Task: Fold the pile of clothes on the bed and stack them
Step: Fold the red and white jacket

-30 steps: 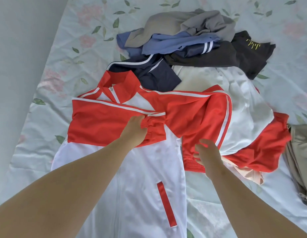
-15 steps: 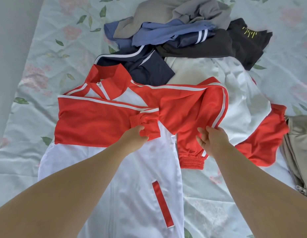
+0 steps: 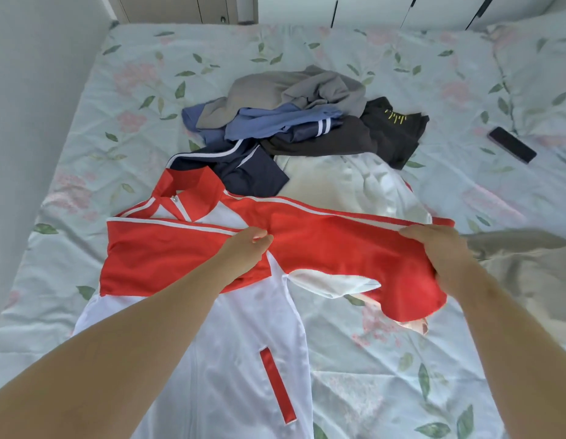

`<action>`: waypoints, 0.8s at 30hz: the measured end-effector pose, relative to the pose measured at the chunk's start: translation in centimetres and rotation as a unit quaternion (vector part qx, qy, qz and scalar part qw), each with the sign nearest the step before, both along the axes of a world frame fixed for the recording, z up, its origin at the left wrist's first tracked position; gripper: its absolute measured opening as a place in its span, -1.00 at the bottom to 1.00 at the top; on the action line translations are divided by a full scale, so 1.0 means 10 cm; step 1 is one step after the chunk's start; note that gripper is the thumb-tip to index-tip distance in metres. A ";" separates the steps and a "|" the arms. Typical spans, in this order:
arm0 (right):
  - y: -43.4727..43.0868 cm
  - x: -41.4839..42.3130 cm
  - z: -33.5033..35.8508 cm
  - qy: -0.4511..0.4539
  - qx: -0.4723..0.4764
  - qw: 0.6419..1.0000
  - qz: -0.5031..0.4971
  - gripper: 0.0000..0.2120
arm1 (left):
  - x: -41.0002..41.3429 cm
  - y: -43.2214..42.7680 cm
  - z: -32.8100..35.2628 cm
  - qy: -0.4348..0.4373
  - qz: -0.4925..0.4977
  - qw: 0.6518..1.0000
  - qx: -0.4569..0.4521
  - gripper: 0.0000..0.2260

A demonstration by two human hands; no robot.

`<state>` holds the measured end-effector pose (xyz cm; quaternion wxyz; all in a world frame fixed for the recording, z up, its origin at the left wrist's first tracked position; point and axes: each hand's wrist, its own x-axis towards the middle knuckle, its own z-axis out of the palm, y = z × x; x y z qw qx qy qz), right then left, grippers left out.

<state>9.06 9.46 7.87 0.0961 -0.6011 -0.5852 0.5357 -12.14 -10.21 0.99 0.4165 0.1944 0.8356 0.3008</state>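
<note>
While the head view looks down along both bare forearms, the red-and-white jacket (image 3: 231, 318) lies front-up on the near part of the bed (image 3: 117, 106), with its red collar (image 3: 193, 191) toward the far side and a red pocket strip (image 3: 277, 384) on the white body. One red sleeve lies folded flat across the chest. The left hand (image 3: 243, 248) rests at the chest centre, its grip narrow, fingers curled and pinching red fabric there. The right hand (image 3: 440, 251) holds the other sleeve (image 3: 338, 245) in a closed grip near its outer end; this sleeve is stretched sideways between the two hands, and its end hangs below the right hand. Directly beyond the collar lies the unfolded pile of clothes (image 3: 294, 122): grey, light blue, navy and black garments heaped together. The navy garment (image 3: 250, 175) of the pile touches the collar edge. A crumpled white garment (image 3: 354, 188) lies behind and under the stretched sleeve, between the jacket and the pile. A grey-beige garment (image 3: 528, 274) lies just beside the right hand, at the right edge of the bed. A dark phone (image 3: 511, 144) lies on the sheet well apart from the clothes, near a pillow (image 3: 535, 74). A pale wall (image 3: 28, 122) borders the bed on the left.
</note>
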 end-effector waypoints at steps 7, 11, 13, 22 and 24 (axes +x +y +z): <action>0.18 0.20 0.48 -0.009 -0.016 0.999 0.033 -0.90 | 0.22 0.29 0.45 -0.035 -0.003 0.997 0.063 -0.81; 0.02 0.06 0.50 -0.003 0.010 0.997 0.075 -0.91 | 0.25 0.23 0.54 -0.062 0.020 0.993 0.094 -0.74; -0.13 -0.11 0.46 0.012 -0.005 0.995 0.103 -0.93 | 0.20 0.10 0.53 -0.067 0.048 0.992 0.094 -0.73; -1.31 -1.57 0.34 0.222 -0.249 0.922 0.199 -0.73 | -0.35 -1.00 0.27 -0.071 0.267 0.955 0.106 -0.78; -1.57 -1.79 0.20 0.214 -0.270 0.908 0.238 -0.61 | -0.50 -1.29 0.15 0.009 0.321 0.944 0.074 -0.74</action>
